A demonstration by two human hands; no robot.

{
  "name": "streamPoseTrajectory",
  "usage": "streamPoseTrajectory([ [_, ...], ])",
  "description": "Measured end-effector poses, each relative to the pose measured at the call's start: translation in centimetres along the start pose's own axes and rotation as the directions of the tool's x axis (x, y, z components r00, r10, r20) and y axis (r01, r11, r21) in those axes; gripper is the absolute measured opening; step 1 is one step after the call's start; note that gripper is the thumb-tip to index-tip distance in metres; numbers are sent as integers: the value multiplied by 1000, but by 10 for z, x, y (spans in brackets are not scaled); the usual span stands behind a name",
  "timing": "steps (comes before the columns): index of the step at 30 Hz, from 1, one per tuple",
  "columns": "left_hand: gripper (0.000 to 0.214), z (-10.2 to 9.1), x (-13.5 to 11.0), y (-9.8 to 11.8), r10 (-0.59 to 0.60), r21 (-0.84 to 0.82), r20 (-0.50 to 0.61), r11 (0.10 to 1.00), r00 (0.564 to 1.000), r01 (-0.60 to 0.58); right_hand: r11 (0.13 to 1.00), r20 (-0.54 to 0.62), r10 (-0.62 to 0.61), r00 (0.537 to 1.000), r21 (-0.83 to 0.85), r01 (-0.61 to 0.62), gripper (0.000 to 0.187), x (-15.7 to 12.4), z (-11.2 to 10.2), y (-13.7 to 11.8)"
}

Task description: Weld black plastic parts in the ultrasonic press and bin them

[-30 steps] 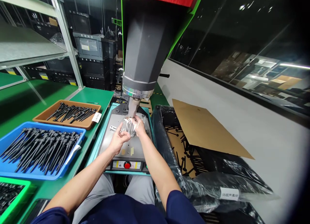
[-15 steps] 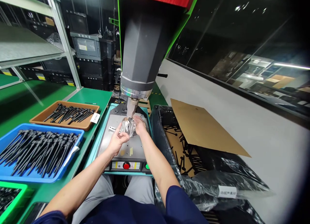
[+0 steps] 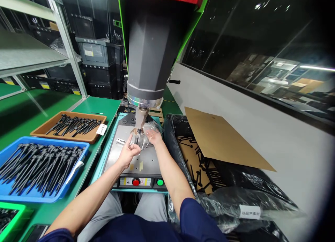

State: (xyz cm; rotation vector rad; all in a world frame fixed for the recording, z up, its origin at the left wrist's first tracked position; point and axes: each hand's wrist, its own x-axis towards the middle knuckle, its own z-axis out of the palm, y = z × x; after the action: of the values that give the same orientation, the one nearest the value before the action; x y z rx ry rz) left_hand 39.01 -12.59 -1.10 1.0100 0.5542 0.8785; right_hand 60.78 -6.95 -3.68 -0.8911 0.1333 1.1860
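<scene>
Under the metal tip (image 3: 140, 118) of the press machine, a small black part (image 3: 139, 131) stands upright in a holder wrapped in crinkled clear plastic (image 3: 143, 141). My left hand (image 3: 128, 153) is at the holder's left front, with thumb and index finger apart and the other fingers partly hidden. On the right side, my right hand (image 3: 154, 135) lies against the clear plastic, its fingers loosely stretched toward the black part. Neither hand visibly grips anything. Beneath both is the grey metal base plate (image 3: 115, 161).
A blue tray (image 3: 86, 148) and a brown tray (image 3: 90, 139) of long black stemmed parts are on the green table at left. Red (image 3: 135, 182) and green (image 3: 159, 182) buttons line the machine's front. At right, a plastic-lined box (image 3: 180, 158) holds black parts under a cardboard sheet (image 3: 222, 137).
My right hand has drawn slightly to the right, away from the black part, which now shows more clearly. My left hand stays almost in place. The camera view has shifted a little.
</scene>
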Motion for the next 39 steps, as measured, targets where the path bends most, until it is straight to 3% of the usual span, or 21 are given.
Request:
streamPoseTrajectory([
  [6,115,-2,-1,-5,-26,0,-38,1000,999,26,999,-45,-7,999,53,10,36,-21,-32,21],
  [13,115,-6,-5,-6,-50,-20,-65,999,997,48,995,-41,-63,997,69,66,32,-46,-40,22],
  [18,102,-7,-10,-5,-154,-34,-86,988,984,152,993,-56,-100,993,52,103,27,-63,-47,27],
  [23,79,-23,-36,-12,-334,53,-36,941,942,336,989,-77,-143,987,25,145,12,-86,-66,37],
  [25,73,-40,-54,-20,-344,142,-37,928,938,345,965,-72,-256,964,-70,251,11,-97,-86,42],
  [27,66,-63,-74,-29,-231,271,-119,928,966,256,837,-43,-486,873,-311,451,20,-110,-115,50],
  [29,60,-91,-94,-36,-3,459,-273,878,962,133,527,46,-715,698,-620,581,29,-124,-149,59],
  [31,61,-120,-110,-41,230,680,-396,724,889,115,176,190,-813,551,-822,542,36,-136,-184,70],
  [32,64,-132,-116,-44,311,765,-416,628,855,144,47,249,-818,519,-870,491,41,-141,-199,76],
  [34,76,-153,-124,-52,357,845,-408,496,840,199,-67,297,-782,548,-914,399,53,-148,-225,89],
  [37,83,-170,-125,-65,243,858,-359,467,901,216,-45,271,-683,678,-942,332,69,-150,-250,103],
  [39,79,-174,-122,-71,199,855,-338,473,920,212,-34,266,-639,722,-947,318,73,-148,-258,107],
])
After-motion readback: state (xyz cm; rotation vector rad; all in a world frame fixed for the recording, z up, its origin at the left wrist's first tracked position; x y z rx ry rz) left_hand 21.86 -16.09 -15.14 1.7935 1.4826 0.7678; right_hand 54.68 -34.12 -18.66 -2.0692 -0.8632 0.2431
